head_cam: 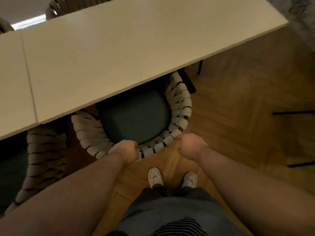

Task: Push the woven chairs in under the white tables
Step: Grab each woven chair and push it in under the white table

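While both hands sit at its back rim, the woven chair is only part-way under the white table.
Our left hand curls round the rear rim of the backrest, left of centre. Our right hand is curled against the rim right of centre, but we cannot tell whether it actually grips the weave. The chair lies straight ahead of both hands, and the table edge covers the far part of its seat cushion. That edge runs obliquely, nearer on our left. Judgement: the push goes forward, away from us; both hands are about equally near, so an even shove should keep it square. A second woven chair stands just beside it on the left.
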